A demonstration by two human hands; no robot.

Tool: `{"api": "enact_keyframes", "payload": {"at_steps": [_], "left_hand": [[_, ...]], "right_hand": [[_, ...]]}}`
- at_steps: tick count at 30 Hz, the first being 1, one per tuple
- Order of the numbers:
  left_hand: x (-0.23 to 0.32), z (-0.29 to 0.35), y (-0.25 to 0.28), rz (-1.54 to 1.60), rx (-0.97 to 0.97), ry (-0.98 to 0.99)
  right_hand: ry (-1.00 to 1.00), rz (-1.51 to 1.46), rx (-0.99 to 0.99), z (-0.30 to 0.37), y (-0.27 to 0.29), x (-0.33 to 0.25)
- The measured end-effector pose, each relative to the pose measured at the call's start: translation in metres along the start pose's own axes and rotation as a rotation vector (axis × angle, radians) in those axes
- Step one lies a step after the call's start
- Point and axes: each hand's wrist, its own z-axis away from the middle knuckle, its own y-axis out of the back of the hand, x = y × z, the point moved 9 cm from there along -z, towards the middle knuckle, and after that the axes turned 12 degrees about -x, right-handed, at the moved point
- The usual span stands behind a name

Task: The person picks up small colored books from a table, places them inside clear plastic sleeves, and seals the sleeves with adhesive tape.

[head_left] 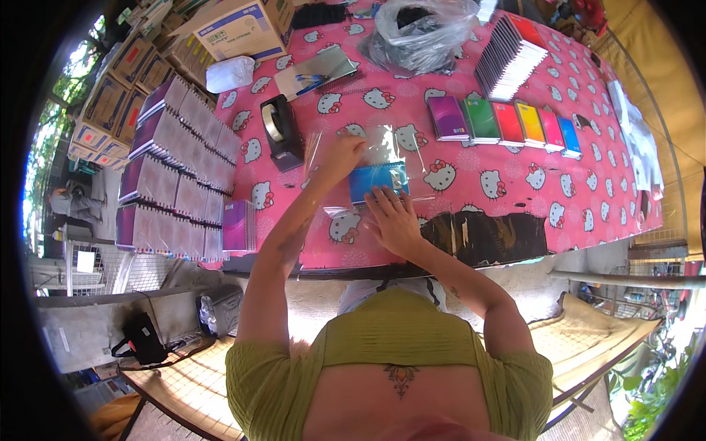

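A blue spiral-bound notebook (370, 184) lies on a clear plastic sheet (382, 140) in front of me; glossy film sticks out beyond its edges. My right hand (395, 223) is open, with its fingers spread across the notebook's near edge and the film. My left hand (344, 156) is closed just above the notebook's upper left corner, over the plastic. What its fingertips hold, if anything, is hidden. A black tape dispenser (282, 132) with a roll in it stands to the left of that hand.
Tall stacks of wrapped notebooks (176, 173) and a single purple bundle (237, 225) line the left. A row of coloured notebooks (507, 125), a leaning notebook stack (510, 62) and a plastic bag (419, 37) lie beyond. A cardboard box (239, 33) sits far left.
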Motion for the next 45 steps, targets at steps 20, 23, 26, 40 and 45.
{"api": "enact_keyframes", "payload": {"at_steps": [20,23,26,40,45], "left_hand": [[0.070,0.039,-0.015,-0.350,-0.071,-0.238],[0.071,0.063,-0.031,-0.264,-0.070,-0.057],[0.086,0.070,-0.037,-0.241,0.025,-0.033],[0.084,0.087,-0.040,-0.202,0.137,-0.045],[0.085,0.137,0.017,-0.406,0.317,0.067]], "right_hand": [[0.042,-0.003,0.066,-0.008,0.003,-0.001],[0.031,0.043,0.018,-0.006,-0.008,-0.001],[0.051,0.127,0.052,-0.013,-0.020,0.004],[0.154,0.253,0.063,-0.018,0.024,0.039],[0.179,0.244,0.042,-0.015,0.012,0.049]]}}
